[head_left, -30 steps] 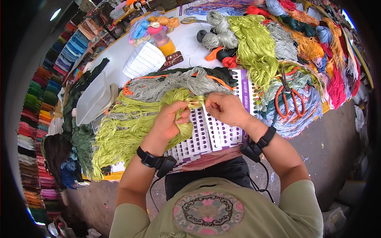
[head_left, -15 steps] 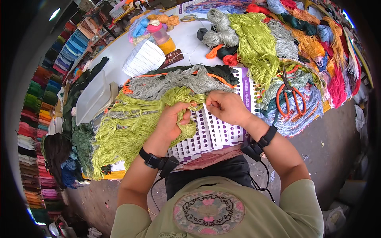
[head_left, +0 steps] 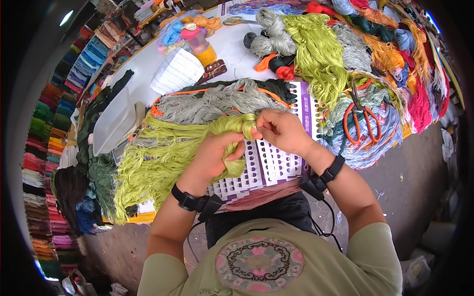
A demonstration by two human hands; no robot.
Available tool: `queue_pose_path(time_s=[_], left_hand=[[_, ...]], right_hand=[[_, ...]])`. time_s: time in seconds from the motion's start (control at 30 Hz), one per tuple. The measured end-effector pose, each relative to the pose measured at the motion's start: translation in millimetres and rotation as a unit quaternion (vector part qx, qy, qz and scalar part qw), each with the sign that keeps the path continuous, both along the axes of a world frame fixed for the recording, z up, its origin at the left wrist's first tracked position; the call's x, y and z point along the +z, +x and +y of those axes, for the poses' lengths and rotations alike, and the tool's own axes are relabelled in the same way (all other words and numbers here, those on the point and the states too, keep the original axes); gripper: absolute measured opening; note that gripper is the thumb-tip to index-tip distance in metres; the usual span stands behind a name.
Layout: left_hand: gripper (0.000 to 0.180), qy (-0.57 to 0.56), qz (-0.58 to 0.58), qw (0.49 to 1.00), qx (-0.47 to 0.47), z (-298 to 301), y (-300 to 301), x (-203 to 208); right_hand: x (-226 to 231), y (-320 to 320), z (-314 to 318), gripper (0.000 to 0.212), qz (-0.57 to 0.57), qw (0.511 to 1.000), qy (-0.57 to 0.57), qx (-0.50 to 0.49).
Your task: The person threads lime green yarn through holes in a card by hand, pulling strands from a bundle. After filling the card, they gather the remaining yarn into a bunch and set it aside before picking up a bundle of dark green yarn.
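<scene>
A long bundle of lime-green thread [head_left: 158, 163] spreads across the left half of the table before me. My left hand [head_left: 219, 153] is closed round its gathered right end. At the fingertips of my left hand, my right hand [head_left: 281, 129] pinches the same green strands, over the hole-punched cards. These white cards [head_left: 266, 165] with purple edges lie in an overlapping stack under both hands. Behind the green bundle runs a grey thread hank [head_left: 207, 104], with orange and black strands along it.
Orange-handled scissors [head_left: 359, 118] lie on bluish thread at the right. Another lime-green hank [head_left: 316, 54] and many coloured skeins fill the far right. A pink-lidded bottle [head_left: 197, 42], a white sheet [head_left: 177, 71] and a clear plastic tray [head_left: 114, 121] stand further left.
The gathered end of the green thread now forms a smooth loop between my hands. My left hand's fingertips have come closer to my right hand.
</scene>
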State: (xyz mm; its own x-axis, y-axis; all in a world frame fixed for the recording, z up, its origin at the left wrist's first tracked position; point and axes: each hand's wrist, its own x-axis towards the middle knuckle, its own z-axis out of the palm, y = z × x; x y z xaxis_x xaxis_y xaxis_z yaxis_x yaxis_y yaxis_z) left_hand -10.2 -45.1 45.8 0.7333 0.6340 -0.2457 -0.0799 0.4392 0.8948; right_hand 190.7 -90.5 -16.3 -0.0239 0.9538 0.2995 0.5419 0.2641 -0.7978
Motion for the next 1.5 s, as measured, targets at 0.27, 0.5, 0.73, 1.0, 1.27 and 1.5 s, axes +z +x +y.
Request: queue_pose_path(time_s=[0.27, 0.5, 0.73, 1.0, 1.27, 1.5], left_hand=[[0.013, 0.241, 0.167, 0.945, 0.146, 14.9, 13.3, -38.4], [0.026, 0.474, 0.253, 0.842, 0.057, 35.1, -43.5, -34.3], [0.024, 0.113, 0.251, 0.953, 0.128, 70.2, -159.8, 41.0], [0.045, 0.271, 0.184, 0.923, 0.202, 30.5, -111.7, 66.2], [0.061, 0.046, -0.170, 0.979, 0.107, -24.1, -40.0, 86.6], [0.053, 0.136, -0.119, 0.981, 0.072, -36.4, -22.2, 83.9]], right_hand=[[-5.2, -0.8, -1.1, 0.010, 0.057, 0.998, 0.010, 0.011], [3.5, -4.3, -3.6, 0.007, -0.023, 0.999, 0.023, -0.008], [-2.1, -4.7, 2.3, 0.010, -0.082, 0.994, 0.071, -0.012], [5.5, -8.0, -3.2, 0.007, -0.120, 0.992, 0.028, -0.001], [95.1, -40.3, -24.2, 0.022, 0.299, 0.951, -0.032, 0.075], [101.4, -69.2, -24.7, 0.011, 0.344, 0.931, 0.038, 0.111]])
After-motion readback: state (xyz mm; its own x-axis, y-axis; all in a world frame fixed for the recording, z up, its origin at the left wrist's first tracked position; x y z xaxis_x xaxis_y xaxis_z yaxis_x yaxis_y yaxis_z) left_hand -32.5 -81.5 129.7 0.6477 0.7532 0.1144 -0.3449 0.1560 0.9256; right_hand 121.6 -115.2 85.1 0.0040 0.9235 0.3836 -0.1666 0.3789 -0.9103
